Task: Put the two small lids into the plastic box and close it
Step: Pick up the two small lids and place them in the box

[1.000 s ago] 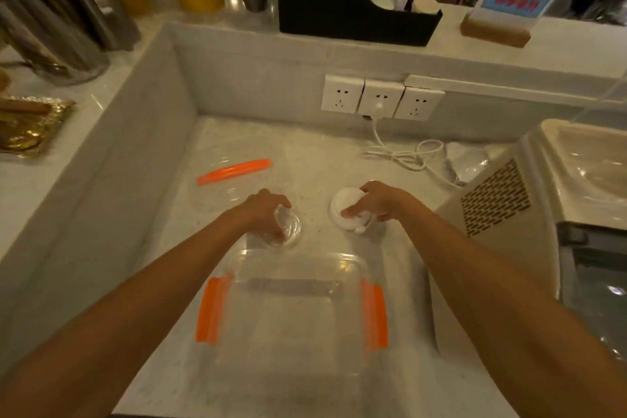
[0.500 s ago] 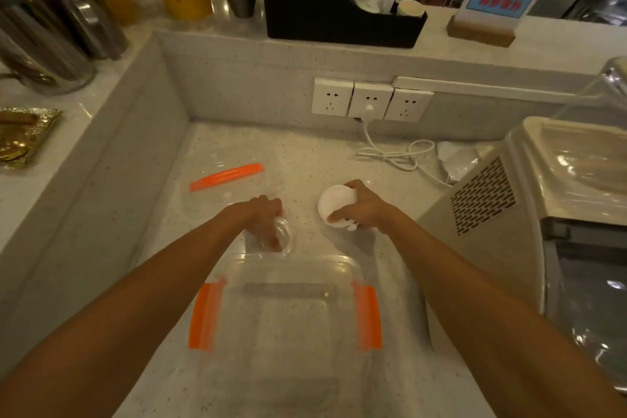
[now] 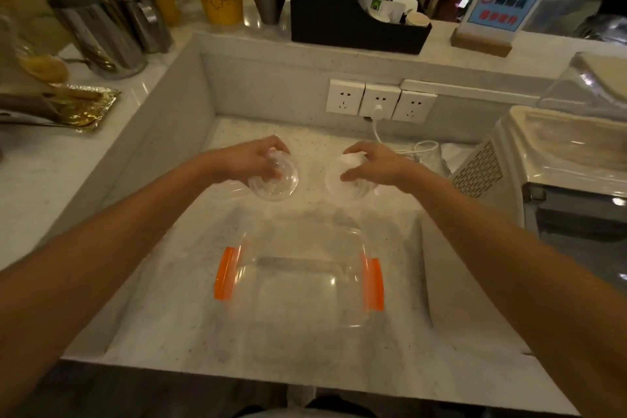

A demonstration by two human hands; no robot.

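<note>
Head view: left hand closed over a clear dome lid, fingers gripping its top and rim. Right hand closed on a white lid, pinched at the edge. Both lids look lifted off the counter, beyond the far edge of the plastic box, not yet inside. Box open, empty, 2 orange clips on its sides. Its cover is not visible.

Handling guess: lids thin, light, a bit flexy and slick; rim grip is best, squeeze gently. The clear one is hard to see against the box. Box is light and may slide, so steady it when closing.
</note>
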